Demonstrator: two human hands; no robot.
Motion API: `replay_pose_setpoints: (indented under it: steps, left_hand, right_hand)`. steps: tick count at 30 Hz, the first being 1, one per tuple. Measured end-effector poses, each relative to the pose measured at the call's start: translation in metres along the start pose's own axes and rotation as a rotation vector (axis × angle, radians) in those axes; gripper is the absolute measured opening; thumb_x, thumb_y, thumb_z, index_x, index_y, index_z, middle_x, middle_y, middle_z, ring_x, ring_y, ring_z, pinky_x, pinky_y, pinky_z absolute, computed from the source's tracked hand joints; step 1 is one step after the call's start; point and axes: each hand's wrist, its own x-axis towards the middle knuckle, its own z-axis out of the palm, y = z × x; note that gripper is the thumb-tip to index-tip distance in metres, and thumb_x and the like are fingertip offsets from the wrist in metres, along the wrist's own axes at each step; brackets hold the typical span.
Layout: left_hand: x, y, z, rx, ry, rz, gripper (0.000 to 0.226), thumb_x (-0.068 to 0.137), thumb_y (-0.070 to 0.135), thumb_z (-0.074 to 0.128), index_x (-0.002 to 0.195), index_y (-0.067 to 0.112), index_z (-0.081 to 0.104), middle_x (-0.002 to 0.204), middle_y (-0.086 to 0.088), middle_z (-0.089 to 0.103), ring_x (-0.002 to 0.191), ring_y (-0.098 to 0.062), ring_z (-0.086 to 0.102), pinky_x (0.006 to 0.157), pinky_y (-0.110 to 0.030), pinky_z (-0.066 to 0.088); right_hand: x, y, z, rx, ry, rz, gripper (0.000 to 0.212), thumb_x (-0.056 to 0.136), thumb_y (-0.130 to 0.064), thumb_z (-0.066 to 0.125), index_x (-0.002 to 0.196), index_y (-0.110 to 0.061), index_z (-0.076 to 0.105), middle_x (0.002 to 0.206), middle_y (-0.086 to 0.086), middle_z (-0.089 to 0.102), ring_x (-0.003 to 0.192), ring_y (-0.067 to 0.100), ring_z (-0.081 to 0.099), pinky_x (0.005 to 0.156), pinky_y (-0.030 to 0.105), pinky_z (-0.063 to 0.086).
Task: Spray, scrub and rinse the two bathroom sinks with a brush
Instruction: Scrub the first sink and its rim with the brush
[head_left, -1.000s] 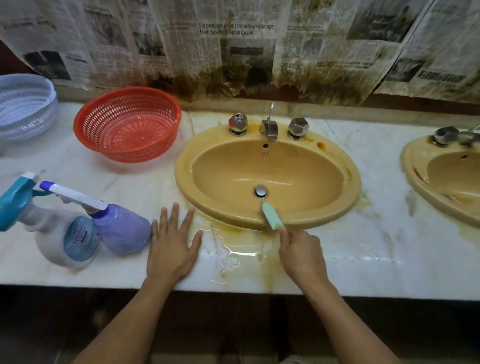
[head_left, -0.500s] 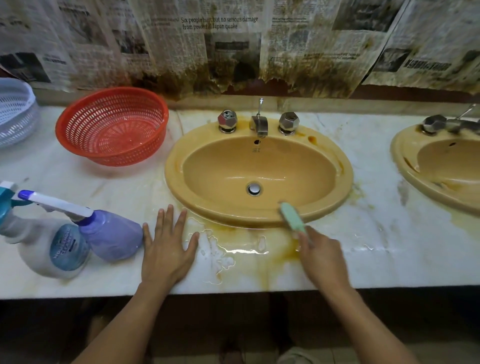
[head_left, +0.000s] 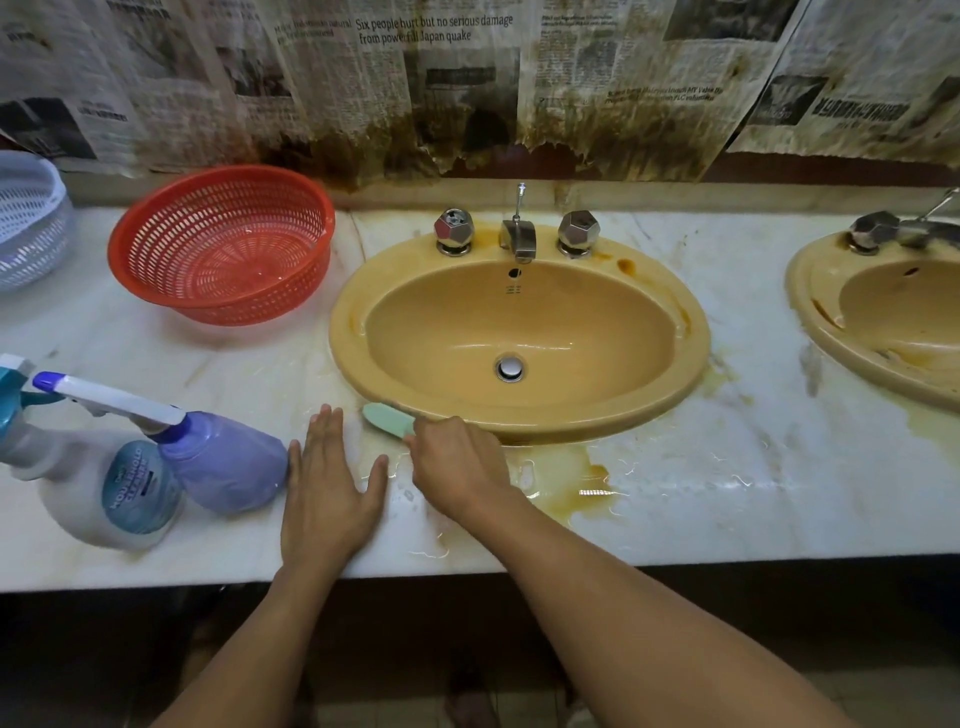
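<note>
Brush has shifted from the lower-right rim of the near sink to its lower-left rim. The right hand is crossing left with it, fingers grasping the handle. The left hand is lying flat on the table, fingers released, just beside the brush head.

Basin is showing a wet sheen around the drain plug. Red basket and white basket are standing at upper left.

Purple spray bottle is leaning on the white cleaner bottle, just left of the left hand. A brown puddle is sitting below the sink. The second sink, stained, is showing at the right edge.
</note>
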Motion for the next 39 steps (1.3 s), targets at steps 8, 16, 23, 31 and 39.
replay_pose_setpoints:
  steps: [8, 16, 23, 31, 39]
  left_hand:
    - [0.001, 0.003, 0.002, 0.119, -0.042, 0.046, 0.074, 0.099, 0.054, 0.028, 0.164, 0.021, 0.015, 0.172, -0.001, 0.011, 0.159, -0.019, -0.002, 0.129, -0.049, 0.002]
    - [0.002, -0.004, -0.001, 0.104, -0.038, 0.067, 0.073, 0.098, 0.056, 0.031, 0.163, 0.022, 0.022, 0.171, 0.003, 0.017, 0.159, -0.016, 0.0, 0.129, -0.046, 0.003]
    - [0.002, 0.002, 0.003, 0.183, -0.066, 0.068, 0.069, 0.099, 0.054, 0.024, 0.163, 0.029, 0.02, 0.172, 0.0, 0.012, 0.16, -0.023, -0.001, 0.128, -0.052, 0.003]
    - [0.002, -0.005, 0.0, 0.144, -0.053, 0.079, 0.072, 0.099, 0.057, 0.025, 0.163, 0.026, 0.021, 0.172, 0.004, 0.013, 0.159, -0.017, 0.0, 0.129, -0.047, 0.004]
    - [0.003, 0.003, 0.002, 0.197, -0.072, 0.07, 0.07, 0.099, 0.055, 0.019, 0.164, 0.03, 0.016, 0.173, 0.0, 0.009, 0.159, -0.023, -0.004, 0.128, -0.052, 0.002]
  right_hand:
    - [-0.062, 0.099, -0.002, -0.069, 0.034, 0.073, 0.039, 0.106, -0.046, 0.035, 0.136, -0.029, 0.052, 0.1, 0.005, 0.07, 0.093, 0.035, 0.065, 0.07, 0.04, 0.048]
    - [-0.022, 0.045, 0.001, -0.095, 0.025, -0.029, 0.033, 0.108, -0.039, 0.038, 0.119, -0.017, 0.06, 0.1, 0.013, 0.069, 0.092, 0.04, 0.065, 0.063, 0.037, 0.033]
    - [-0.054, 0.101, 0.003, -0.103, 0.049, 0.041, 0.036, 0.106, -0.047, 0.035, 0.13, -0.028, 0.054, 0.098, 0.004, 0.07, 0.091, 0.036, 0.066, 0.068, 0.038, 0.047]
    - [-0.024, 0.064, 0.008, -0.095, 0.046, -0.048, 0.032, 0.106, -0.043, 0.04, 0.122, -0.022, 0.059, 0.1, 0.009, 0.07, 0.093, 0.041, 0.066, 0.064, 0.038, 0.037]
    - [-0.063, 0.126, -0.009, -0.15, 0.029, 0.038, 0.042, 0.106, -0.05, 0.034, 0.142, -0.034, 0.05, 0.103, 0.001, 0.071, 0.093, 0.032, 0.067, 0.071, 0.038, 0.049]
